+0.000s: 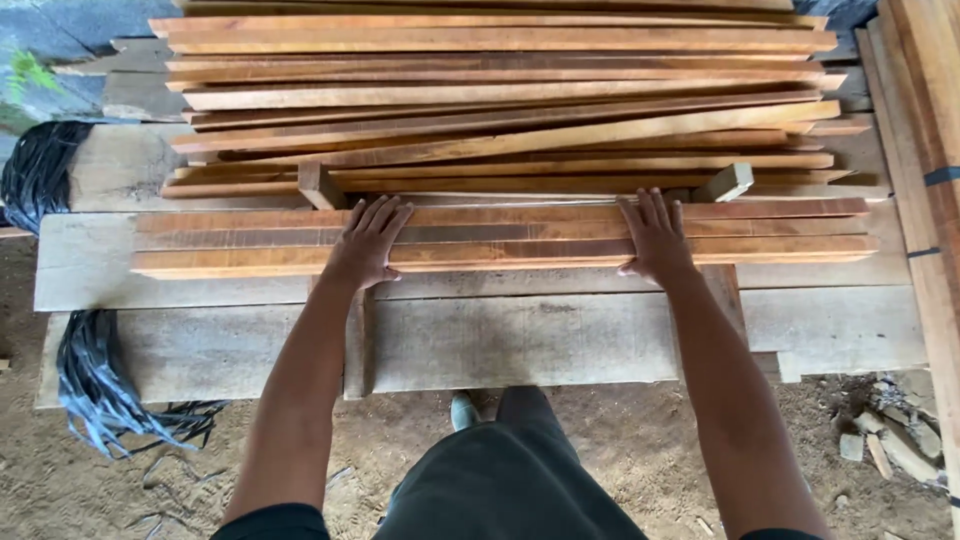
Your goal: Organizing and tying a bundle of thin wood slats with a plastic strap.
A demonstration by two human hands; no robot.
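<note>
Reddish-brown sawn wooden slats (500, 240), long and thin, lie side by side in a small flat bundle across pale grey weathered planks (560, 340) that serve as a rough tabletop. Both hands rest on top of this bundle. Left hand (366, 245) lies palm down on the left part of the slats, fingers straight and slightly spread, pointing away from the person; grip apart, flat on the wood, not closed round anything. Right hand (655, 238) sits likewise on the right part, fingers together and extended, thumb hanging over the near edge of the front slat; grip also apart, pressing flat. The two hands are well apart along the length of the bundle. Just behind the bundle rises a larger, looser stack of similar orange-brown slats (500, 90), several lying askew. Two short wooden blocks (722, 183) stand between the bundle and that stack. At the left, a mass of black plastic strapping (90, 385) hangs off the plank edge down to the sandy dirt floor (640, 450). At the right edge, more long boards bound with dark bands (935, 150) run away from the viewer. Broken stones (890, 440) lie on the ground at lower right. Dark trousers (510, 480) and a shoe toe show below.
</note>
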